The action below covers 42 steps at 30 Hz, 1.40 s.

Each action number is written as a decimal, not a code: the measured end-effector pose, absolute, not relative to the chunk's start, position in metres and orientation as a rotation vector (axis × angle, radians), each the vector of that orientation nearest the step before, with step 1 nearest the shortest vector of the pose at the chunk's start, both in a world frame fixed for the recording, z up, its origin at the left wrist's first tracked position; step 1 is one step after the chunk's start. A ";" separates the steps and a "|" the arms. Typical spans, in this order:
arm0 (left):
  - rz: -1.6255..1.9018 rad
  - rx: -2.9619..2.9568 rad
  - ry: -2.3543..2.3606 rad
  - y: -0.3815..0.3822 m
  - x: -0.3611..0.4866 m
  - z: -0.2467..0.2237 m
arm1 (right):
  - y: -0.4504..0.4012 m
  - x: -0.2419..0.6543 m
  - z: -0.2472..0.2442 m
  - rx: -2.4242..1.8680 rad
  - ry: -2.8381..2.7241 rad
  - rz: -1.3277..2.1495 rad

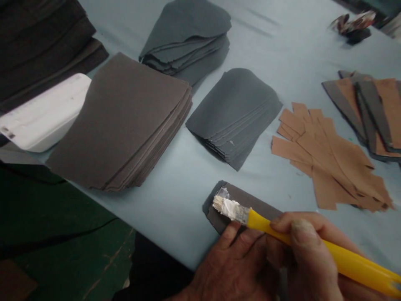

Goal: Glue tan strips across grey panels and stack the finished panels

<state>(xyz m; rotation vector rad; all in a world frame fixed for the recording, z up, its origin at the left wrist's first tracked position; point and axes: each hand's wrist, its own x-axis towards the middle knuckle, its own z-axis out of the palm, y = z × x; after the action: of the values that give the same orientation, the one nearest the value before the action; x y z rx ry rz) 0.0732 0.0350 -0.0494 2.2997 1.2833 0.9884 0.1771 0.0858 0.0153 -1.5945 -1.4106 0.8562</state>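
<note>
My right hand (313, 246) grips the yellow handle of a paintbrush (272, 229). White paste coats its bristles, which rest on the far end of a dark brown cut piece (250, 200). A smear of the paste shows there beside the bristle tips. Beneath the brown piece a dark grey piece sticks out at the far-left end. My left hand (238, 259) lies with its fingers stretched over the near edge of the brown piece, pressing it to the table. The right hand hides part of the left fingers and the near end of the piece.
Stacks of brown sheets (131, 117) and grey sheets (232, 113) lie ahead, with more grey sheets (191, 29) behind. Tan strips (332, 154) are heaped right, near grey-and-tan pieces (366, 108). A white box-like object (46, 113) sits left. The table edge (156, 242) runs diagonally.
</note>
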 end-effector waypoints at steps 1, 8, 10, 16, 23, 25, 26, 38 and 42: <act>0.991 2.303 1.281 0.035 0.073 -0.049 | 0.085 0.176 0.015 -1.613 -1.428 0.840; 0.935 2.342 1.271 0.034 0.073 -0.051 | 0.083 0.180 0.010 -1.664 -1.578 0.693; 0.942 2.328 1.276 0.035 0.073 -0.049 | 0.084 0.181 0.010 -1.660 -1.621 0.670; 0.900 2.308 1.268 0.032 0.072 -0.049 | 0.086 0.178 0.023 -1.742 -1.545 0.622; 0.811 2.291 1.232 0.027 0.073 -0.052 | 0.086 0.176 0.021 -1.697 -1.404 0.658; 0.825 2.292 1.235 0.028 0.072 -0.051 | 0.087 0.178 0.016 -1.665 -1.416 0.682; 0.845 2.287 1.239 0.029 0.072 -0.051 | 0.087 0.179 0.014 -1.644 -1.425 0.694; 0.866 2.223 1.193 0.033 0.071 -0.045 | 0.089 0.173 0.021 -1.587 -1.491 0.836; 0.868 2.267 1.194 0.031 0.071 -0.048 | 0.092 0.174 0.017 -1.618 -1.493 0.729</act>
<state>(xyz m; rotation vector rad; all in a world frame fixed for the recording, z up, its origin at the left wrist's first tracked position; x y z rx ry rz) 0.0707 0.0314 -0.0479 2.2671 1.1944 0.8682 0.1741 0.0916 0.0166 -1.6182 -1.4928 0.7291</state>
